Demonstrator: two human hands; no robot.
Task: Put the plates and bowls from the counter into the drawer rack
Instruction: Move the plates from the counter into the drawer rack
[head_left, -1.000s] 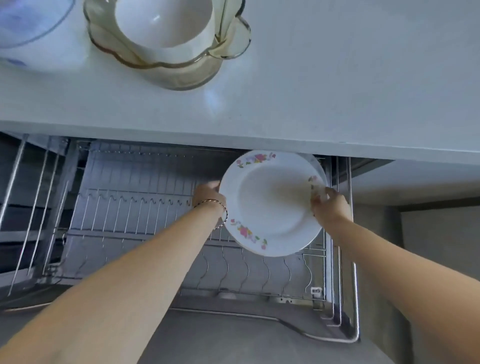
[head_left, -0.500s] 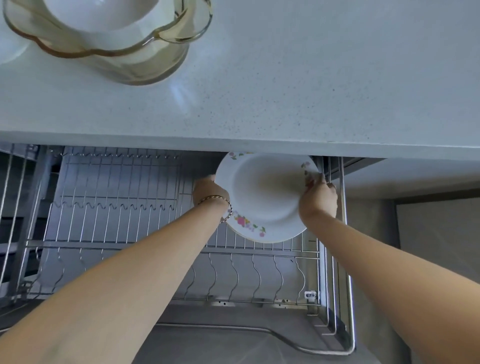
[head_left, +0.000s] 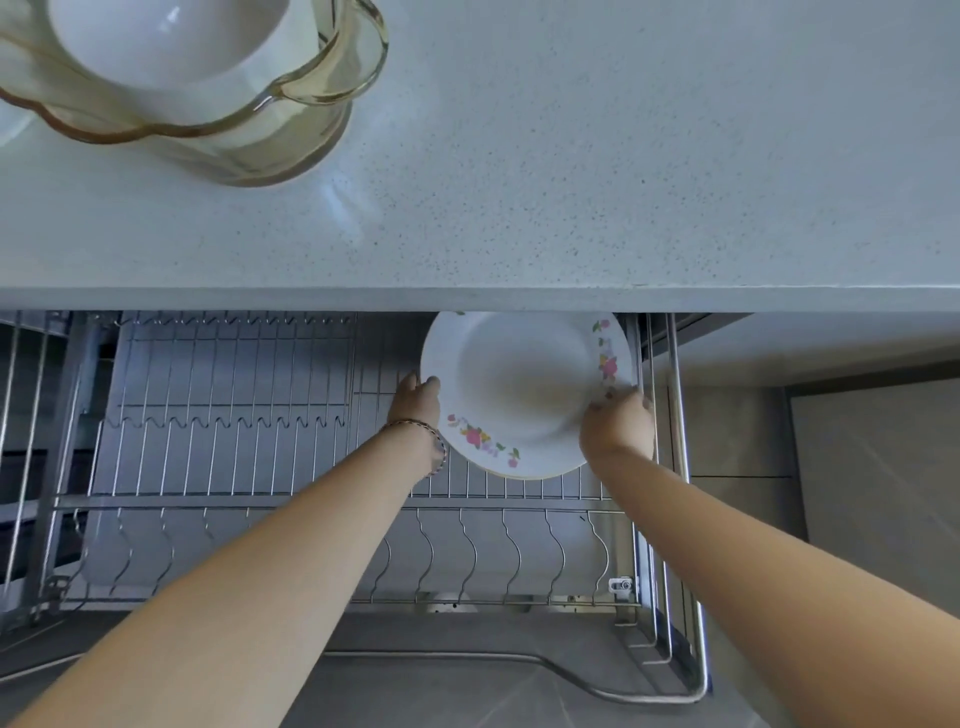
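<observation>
A white plate with pink flowers on its rim (head_left: 519, 395) stands tilted in the far right corner of the wire drawer rack (head_left: 234, 457), its top edge hidden under the counter's lip. My left hand (head_left: 418, 402) holds its left edge and my right hand (head_left: 615, 423) grips its right edge. On the speckled counter (head_left: 623, 156) at the top left sits an amber glass bowl with a wavy rim (head_left: 322, 104), and a white bowl (head_left: 171, 41) nests inside it.
The rack's left and front slots hold nothing. A metal side rail (head_left: 675, 415) runs just right of the plate. The drawer's curved front bar (head_left: 571, 675) crosses below my arms. Grey floor shows at the right.
The plate has moved back and down into the rack's far right corner, partly under the counter edge. Both hands stayed on its edges. My view shifted slightly.
</observation>
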